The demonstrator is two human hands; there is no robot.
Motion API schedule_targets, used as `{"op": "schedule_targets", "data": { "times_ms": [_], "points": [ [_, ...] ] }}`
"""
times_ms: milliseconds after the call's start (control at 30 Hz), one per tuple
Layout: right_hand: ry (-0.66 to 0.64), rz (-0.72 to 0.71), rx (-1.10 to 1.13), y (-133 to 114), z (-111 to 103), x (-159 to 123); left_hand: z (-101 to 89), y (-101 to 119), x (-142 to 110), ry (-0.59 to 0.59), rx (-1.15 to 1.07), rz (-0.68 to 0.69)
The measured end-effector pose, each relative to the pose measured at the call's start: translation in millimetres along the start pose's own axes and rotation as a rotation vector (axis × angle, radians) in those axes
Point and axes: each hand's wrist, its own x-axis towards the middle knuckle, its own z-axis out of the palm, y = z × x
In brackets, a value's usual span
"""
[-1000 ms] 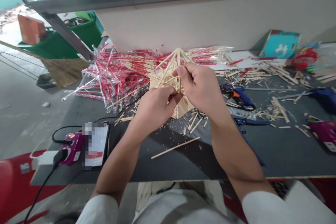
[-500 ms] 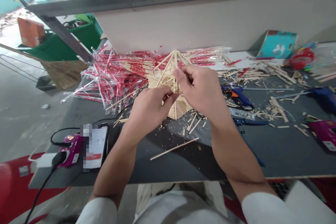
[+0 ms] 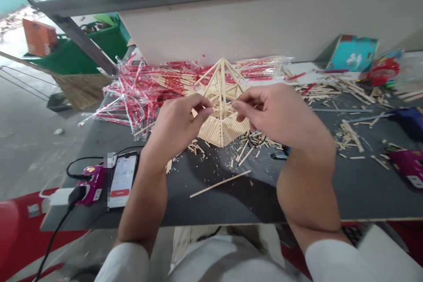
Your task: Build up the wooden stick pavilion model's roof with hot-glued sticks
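A hexagon-like model built of pale wooden chopsticks (image 3: 222, 130) stands on the dark table top, with a peaked open-frame roof above close-packed stick walls. My left hand (image 3: 175, 128) lies at its left side, fingertips curled against the frame. My right hand (image 3: 280, 116) reaches in from the right, thumb and forefinger pinched close to the roof's lower edge. Whether either hand grips a stick or some thin strand cannot be seen. A single loose chopstick (image 3: 220, 183) lies on the table in front of the model.
Behind the model lies a heap of red-and-white chopstick packets in clear plastic (image 3: 139, 92). A phone (image 3: 123, 180) and a pink glue gun (image 3: 89, 185) with cables sit at the left. Stick pieces and shavings cover the dark table (image 3: 231, 205). A blue glue gun (image 3: 405, 123) lies at the right.
Both hands have drawn apart and back from the model, the right one moving rightward over the tools. More of the model's walls and roof now shows.
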Motion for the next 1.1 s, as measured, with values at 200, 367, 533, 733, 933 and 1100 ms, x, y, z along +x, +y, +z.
{"op": "schedule_targets", "data": {
  "times_ms": [200,367,533,733,933,1100],
  "points": [
    [-0.258,0.020,0.004,1,11,7,16.1,-2,6,-0.049,-0.008,0.070],
    [-0.259,0.007,0.026,2,13,8,20.5,-2,7,-0.043,0.004,0.080],
    [-0.262,0.002,-0.002,-2,11,8,21.8,-2,6,-0.035,0.013,0.095],
    [-0.273,-0.010,0.012,-2,11,8,24.0,-2,5,-0.031,0.035,0.101],
    [-0.276,-0.010,0.008,-3,11,7,23.8,-2,5,-0.035,0.039,0.095],
    [-0.280,-0.021,0.007,-2,12,9,23.6,-1,5,-0.045,0.043,0.084]
  ]
}}
